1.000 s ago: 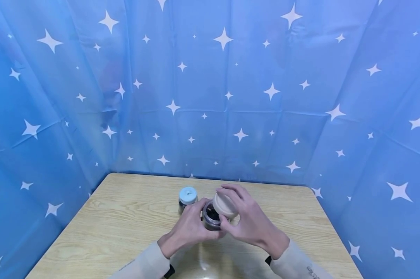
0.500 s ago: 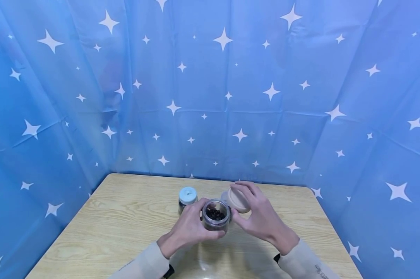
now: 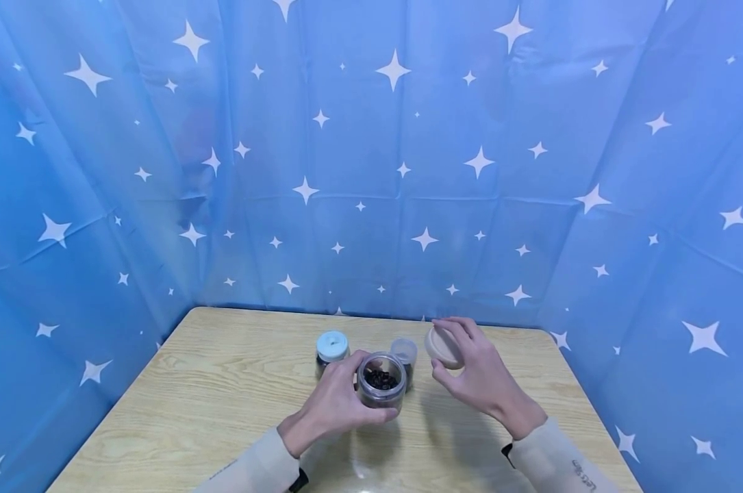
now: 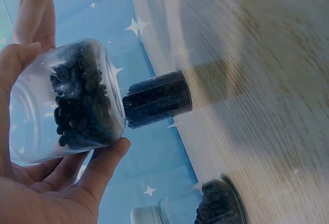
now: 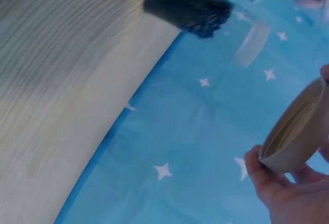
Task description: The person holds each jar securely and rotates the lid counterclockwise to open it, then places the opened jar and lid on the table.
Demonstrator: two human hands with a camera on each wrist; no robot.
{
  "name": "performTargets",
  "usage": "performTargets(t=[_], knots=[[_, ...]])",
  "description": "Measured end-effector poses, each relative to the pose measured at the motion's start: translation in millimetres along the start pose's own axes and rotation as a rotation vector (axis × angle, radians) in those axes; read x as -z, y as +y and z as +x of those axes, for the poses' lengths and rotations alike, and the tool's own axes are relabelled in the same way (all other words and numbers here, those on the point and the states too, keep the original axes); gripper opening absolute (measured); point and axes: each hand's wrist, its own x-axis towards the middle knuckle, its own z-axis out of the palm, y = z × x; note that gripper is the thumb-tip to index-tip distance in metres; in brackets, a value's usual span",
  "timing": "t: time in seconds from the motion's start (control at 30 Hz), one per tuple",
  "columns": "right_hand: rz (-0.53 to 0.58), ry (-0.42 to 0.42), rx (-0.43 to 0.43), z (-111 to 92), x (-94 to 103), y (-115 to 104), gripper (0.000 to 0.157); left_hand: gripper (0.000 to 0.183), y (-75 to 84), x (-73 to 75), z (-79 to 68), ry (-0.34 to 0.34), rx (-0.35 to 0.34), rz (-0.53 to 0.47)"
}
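Note:
My left hand (image 3: 340, 404) grips a clear, uncapped jar (image 3: 381, 397) partly filled with dark beans (image 4: 82, 100). In the left wrist view its base is lifted off the tabletop. To its right my right hand (image 3: 485, 373) holds a beige round lid (image 3: 443, 347) by the rim, thumb on one side and fingers on the other. The lid's hollow underside shows in the right wrist view (image 5: 295, 124). Behind the held jar stands a slim clear container with a whitish cap (image 3: 404, 349), dark contents inside. A jar with a light-blue lid (image 3: 332, 346) stands behind my left hand, partly hidden by it.
All this takes place over a light wood-grain table (image 3: 211, 383). A blue curtain with white stars (image 3: 371, 171) hangs just past the table's back edge and along both sides.
My right hand has carried the lid off the jar mouth and away to the right, uncovering the beans and the slim container behind. My left hand and the jar have stayed put.

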Motion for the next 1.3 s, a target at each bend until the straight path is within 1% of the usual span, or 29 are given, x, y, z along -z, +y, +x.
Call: performTargets(t=[0.37, 0.57, 0.77, 1.1, 1.23, 1.3], knots=[[-0.043, -0.113, -0.145, -10.2, -5.6, 32.5, 0.065, 0.084, -1.1, 0.5, -0.4, 0.002, 0.009, 0.010], [-0.062, -0.177, -0.211, -16.9, -10.7, 51.9, 0.065, 0.083, -0.2, 1.2, -1.6, 0.004, 0.020, 0.001], [-0.083, -0.244, -0.285, -22.9, -12.6, 66.3, 0.067, 0.084, 0.1, 1.7, -1.6, -0.003, 0.021, -0.007], [-0.149, -0.402, -0.357, -29.1, -12.2, 83.4, 0.061, 0.084, -2.0, 2.0, -1.0, 0.002, 0.021, -0.007], [-0.167, -0.451, -0.384, -30.0, -13.0, 88.4, 0.059, 0.084, -2.6, 2.7, -0.8, 0.008, 0.019, -0.001], [-0.175, -0.466, -0.384, -30.7, -13.7, 90.6, 0.058, 0.084, -2.7, 3.3, -0.6, 0.010, 0.019, -0.002]])
